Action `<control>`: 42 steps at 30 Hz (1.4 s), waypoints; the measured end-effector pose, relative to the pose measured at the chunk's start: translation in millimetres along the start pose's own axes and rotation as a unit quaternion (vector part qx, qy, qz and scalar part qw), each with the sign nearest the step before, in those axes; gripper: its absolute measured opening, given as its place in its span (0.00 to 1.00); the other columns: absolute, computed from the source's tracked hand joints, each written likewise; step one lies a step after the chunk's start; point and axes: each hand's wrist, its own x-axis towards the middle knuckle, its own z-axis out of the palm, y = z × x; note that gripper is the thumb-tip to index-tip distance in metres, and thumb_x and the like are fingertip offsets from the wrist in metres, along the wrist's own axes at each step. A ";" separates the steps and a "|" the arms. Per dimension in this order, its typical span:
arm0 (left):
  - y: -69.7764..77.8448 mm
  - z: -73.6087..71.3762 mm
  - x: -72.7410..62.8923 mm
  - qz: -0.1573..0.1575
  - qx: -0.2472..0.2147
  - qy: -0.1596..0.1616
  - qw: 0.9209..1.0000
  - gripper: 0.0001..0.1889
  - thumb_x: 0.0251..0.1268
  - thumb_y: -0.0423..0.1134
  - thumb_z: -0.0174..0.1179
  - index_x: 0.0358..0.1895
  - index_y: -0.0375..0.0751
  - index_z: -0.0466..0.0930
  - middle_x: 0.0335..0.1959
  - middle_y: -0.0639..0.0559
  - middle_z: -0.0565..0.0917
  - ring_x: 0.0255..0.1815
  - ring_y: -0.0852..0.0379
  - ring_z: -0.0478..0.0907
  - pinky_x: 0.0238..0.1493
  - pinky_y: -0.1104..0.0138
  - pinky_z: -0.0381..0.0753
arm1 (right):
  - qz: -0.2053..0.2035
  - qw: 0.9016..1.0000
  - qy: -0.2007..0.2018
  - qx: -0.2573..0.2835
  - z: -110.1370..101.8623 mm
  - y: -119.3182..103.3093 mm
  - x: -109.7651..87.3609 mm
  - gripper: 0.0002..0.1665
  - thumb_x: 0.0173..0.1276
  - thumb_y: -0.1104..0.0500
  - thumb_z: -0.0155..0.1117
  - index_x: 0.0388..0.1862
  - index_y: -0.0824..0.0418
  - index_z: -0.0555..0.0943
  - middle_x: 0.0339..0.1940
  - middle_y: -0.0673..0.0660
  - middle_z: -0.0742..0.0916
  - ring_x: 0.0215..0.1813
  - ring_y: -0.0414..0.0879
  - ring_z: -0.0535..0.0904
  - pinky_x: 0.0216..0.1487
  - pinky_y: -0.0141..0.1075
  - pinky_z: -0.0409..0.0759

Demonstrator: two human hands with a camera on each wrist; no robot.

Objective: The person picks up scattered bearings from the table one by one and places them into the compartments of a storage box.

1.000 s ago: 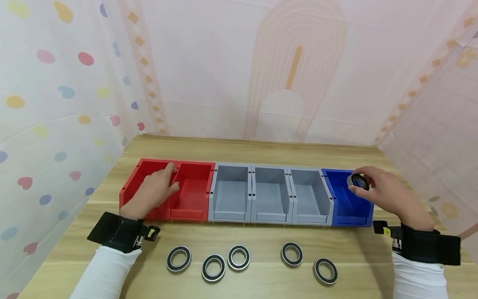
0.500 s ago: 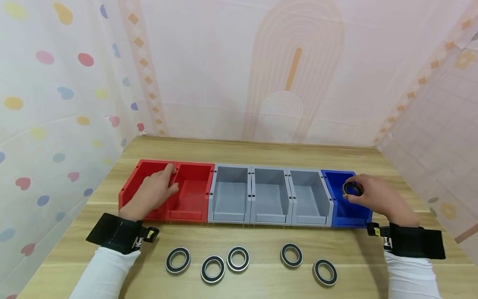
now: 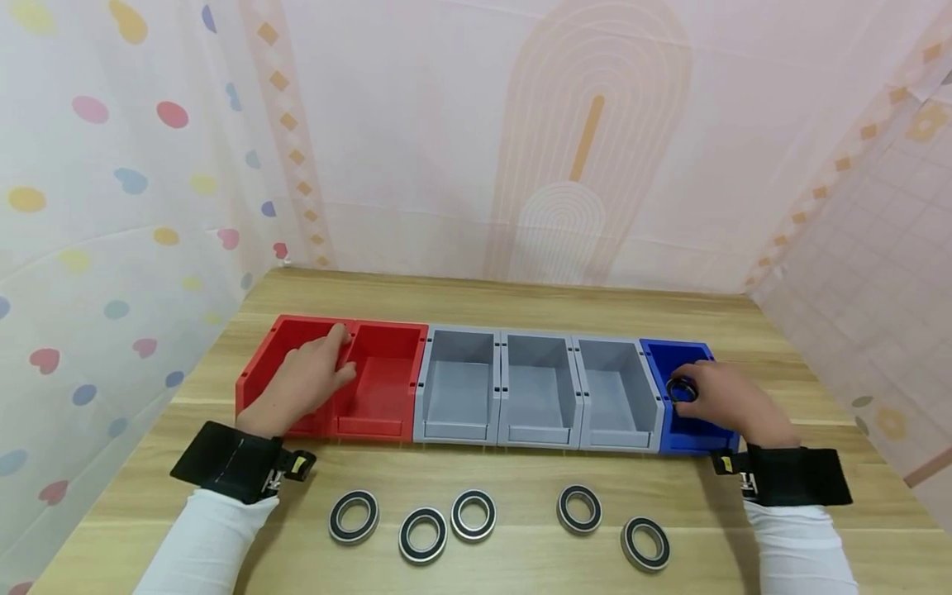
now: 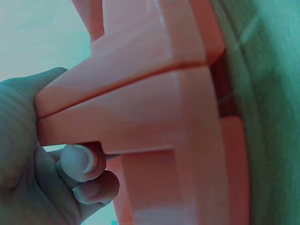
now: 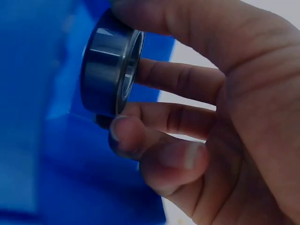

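Note:
Over the blue bin, my right hand pinches a ball bearing between thumb and fingers. In the right wrist view the bearing stands on edge beside blue plastic; whether it touches the bin is unclear. At the far left, my left hand grips the adjoining walls of the left red bin and the right red bin. Its fingers curl round those walls in the left wrist view. Several more bearings lie flat before the bins, among them one bearing nearest the right arm.
Between the red and blue bins stand a left grey bin, a middle grey bin and a right grey bin, all in one row. The wooden table reaches back to a patterned curtain.
My right hand has moved left and down with the bearing, from the blue bin's right rim to within its opening. The left hand keeps its grip in place.

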 end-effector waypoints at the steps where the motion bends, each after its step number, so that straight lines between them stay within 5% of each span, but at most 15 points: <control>1: 0.2 0.0 0.1 0.001 0.001 0.000 1.000 0.24 0.56 0.36 0.66 0.49 0.36 0.63 0.30 0.47 0.79 0.22 0.55 0.74 0.27 0.61 0.82 | -0.002 1.000 -0.003 0.001 2.1 0.4 1.5 0.25 0.54 0.55 0.72 0.45 0.72 0.81 0.37 0.62 0.85 0.36 0.51 0.80 0.43 0.53 0.79; 17: 1.2 2.2 -0.8 0.004 -0.002 0.004 1.000 0.23 0.55 0.36 0.67 0.49 0.36 0.63 0.31 0.47 0.78 0.22 0.55 0.75 0.28 0.60 0.83 | 0.027 0.998 -0.046 -0.017 15.0 -8.5 2.3 0.08 0.54 0.65 0.64 0.34 0.64 0.78 0.26 0.54 0.79 0.29 0.48 0.72 0.34 0.47 0.75; 27: 1.2 0.5 -1.2 -0.005 -0.002 0.000 1.000 0.26 0.55 0.37 0.67 0.52 0.35 0.63 0.33 0.45 0.80 0.23 0.55 0.76 0.29 0.58 0.83 | 0.037 0.998 -0.054 -0.017 14.6 -12.2 1.1 0.15 0.56 0.65 0.63 0.43 0.69 0.78 0.31 0.58 0.82 0.33 0.50 0.76 0.37 0.50 0.77; 36: 0.5 1.0 -1.7 0.002 -0.003 0.005 1.000 0.25 0.56 0.36 0.66 0.51 0.34 0.63 0.31 0.46 0.79 0.22 0.55 0.75 0.28 0.59 0.83 | 0.034 0.998 -0.040 -0.017 -4.8 -20.7 -11.6 0.27 0.59 0.59 0.68 0.54 0.74 0.76 0.48 0.72 0.81 0.52 0.68 0.75 0.50 0.57 0.74; 42: -0.6 0.7 -1.6 0.001 -0.004 0.004 1.000 0.25 0.56 0.37 0.67 0.51 0.35 0.63 0.32 0.46 0.79 0.23 0.55 0.75 0.29 0.58 0.83 | 0.048 0.999 -0.016 -0.003 -26.5 -30.5 -22.7 0.25 0.61 0.58 0.68 0.52 0.73 0.76 0.43 0.69 0.82 0.40 0.58 0.79 0.39 0.50 0.77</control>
